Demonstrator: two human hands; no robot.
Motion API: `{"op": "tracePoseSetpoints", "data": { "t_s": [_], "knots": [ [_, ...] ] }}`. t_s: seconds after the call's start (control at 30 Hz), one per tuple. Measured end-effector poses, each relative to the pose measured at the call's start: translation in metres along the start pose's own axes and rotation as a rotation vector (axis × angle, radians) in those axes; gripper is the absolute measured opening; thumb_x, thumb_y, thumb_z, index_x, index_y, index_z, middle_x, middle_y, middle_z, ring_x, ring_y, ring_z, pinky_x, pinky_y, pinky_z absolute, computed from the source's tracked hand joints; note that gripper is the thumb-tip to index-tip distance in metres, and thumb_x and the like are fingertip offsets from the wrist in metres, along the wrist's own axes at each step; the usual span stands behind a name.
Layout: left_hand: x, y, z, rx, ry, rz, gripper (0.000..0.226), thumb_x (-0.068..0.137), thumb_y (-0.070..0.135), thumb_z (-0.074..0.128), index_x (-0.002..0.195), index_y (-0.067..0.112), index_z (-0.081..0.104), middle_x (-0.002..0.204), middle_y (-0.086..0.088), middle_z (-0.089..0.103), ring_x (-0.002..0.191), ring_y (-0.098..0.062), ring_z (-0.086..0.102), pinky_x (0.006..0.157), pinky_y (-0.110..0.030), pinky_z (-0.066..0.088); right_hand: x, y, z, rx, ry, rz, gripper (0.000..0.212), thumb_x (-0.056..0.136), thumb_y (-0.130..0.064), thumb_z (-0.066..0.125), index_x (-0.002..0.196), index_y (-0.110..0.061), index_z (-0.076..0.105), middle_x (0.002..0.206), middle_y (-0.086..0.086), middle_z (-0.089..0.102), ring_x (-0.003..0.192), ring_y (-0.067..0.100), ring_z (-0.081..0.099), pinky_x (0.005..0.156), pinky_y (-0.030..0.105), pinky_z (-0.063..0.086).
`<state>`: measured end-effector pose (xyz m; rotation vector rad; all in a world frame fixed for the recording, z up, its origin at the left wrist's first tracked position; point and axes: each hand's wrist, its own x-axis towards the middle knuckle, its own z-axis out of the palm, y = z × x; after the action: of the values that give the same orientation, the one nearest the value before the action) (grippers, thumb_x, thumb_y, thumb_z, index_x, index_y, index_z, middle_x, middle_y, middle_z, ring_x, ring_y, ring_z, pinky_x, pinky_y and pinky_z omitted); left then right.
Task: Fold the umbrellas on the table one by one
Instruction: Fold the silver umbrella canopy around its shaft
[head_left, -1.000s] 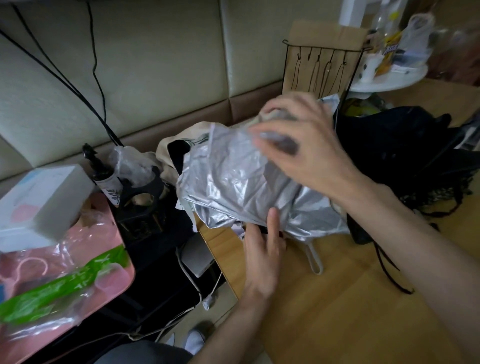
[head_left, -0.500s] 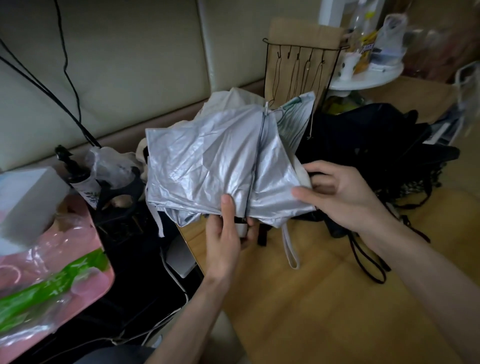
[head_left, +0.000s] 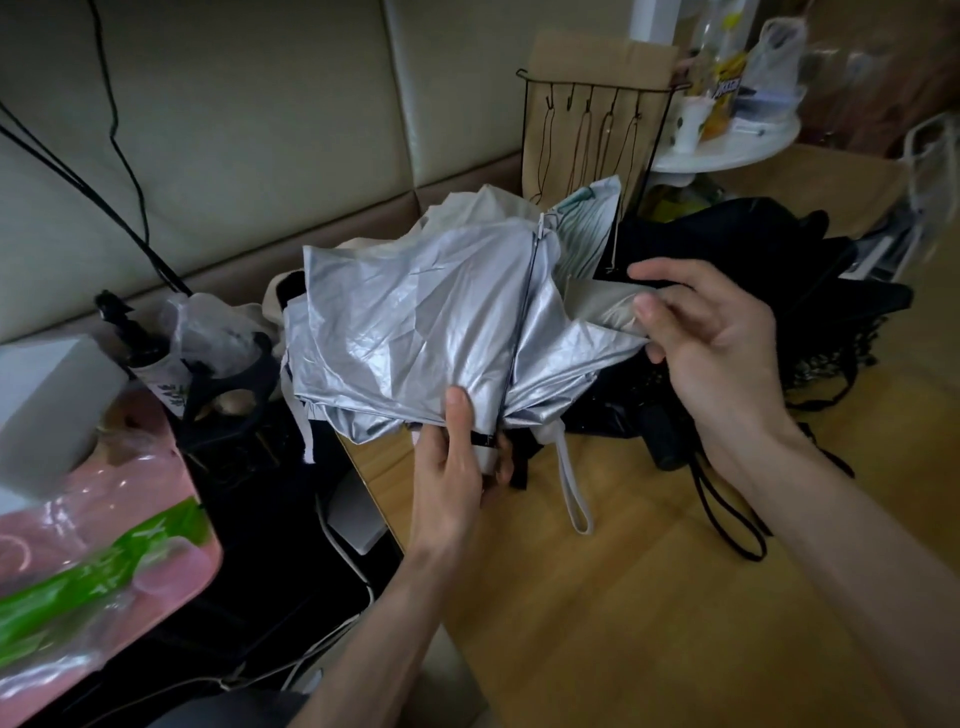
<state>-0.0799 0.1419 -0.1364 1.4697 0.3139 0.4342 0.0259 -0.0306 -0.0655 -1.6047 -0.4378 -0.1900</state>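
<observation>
Gripping the silver umbrella (head_left: 415, 332) base, left hand (head_left: 457, 467); right hand (head_left: 711, 332) pinches its flap.

Handle of the silver umbrella (head_left: 415, 332) mostly hidden within the left hand (head_left: 454, 475); black umbrella (head_left: 727, 249) partly behind the right hand (head_left: 727, 353); pink tray (head_left: 197, 551) cut off by the left edge; bottle (head_left: 724, 91) label blurred, unreadable.

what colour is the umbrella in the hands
Shiny silver: the umbrella shows best in the head view.
</observation>
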Motion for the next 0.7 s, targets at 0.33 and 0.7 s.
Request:
{"op": "tracePoseSetpoints", "data": {
  "t_s": [0.33,0.7],
  "knots": [
    [0.002,0.003,-0.01,-0.198,0.095,-0.168,0.067,0.106,0.062,0.042,0.121,-0.002,0.057,0.073,-0.004,0.051,0.054,-0.011,0.046,0.049,-0.025,0.029,-0.008,0.016,0.002,-0.639,-0.426,-0.06,0.057,0.064,-0.084,0.065,0.094,-0.039,0.079,0.123,-0.01,0.047,0.125,0.012,0.035,0.108,0.032,0.029],
    [0.002,0.006,-0.013,-0.482,0.06,-0.303,0.048,0.106,0.052,0.049,0.121,0.011,0.068,0.093,-0.008,0.069,0.072,-0.014,0.061,0.062,-0.026,0.052,-0.009,0.028,0.007,-0.57,-0.264,-0.118,0.03,0.081,-0.056,0.072,0.08,-0.026,0.074,0.122,-0.004,0.055,0.125,0.016,0.043,0.1,0.021,0.03]
  ]
}}
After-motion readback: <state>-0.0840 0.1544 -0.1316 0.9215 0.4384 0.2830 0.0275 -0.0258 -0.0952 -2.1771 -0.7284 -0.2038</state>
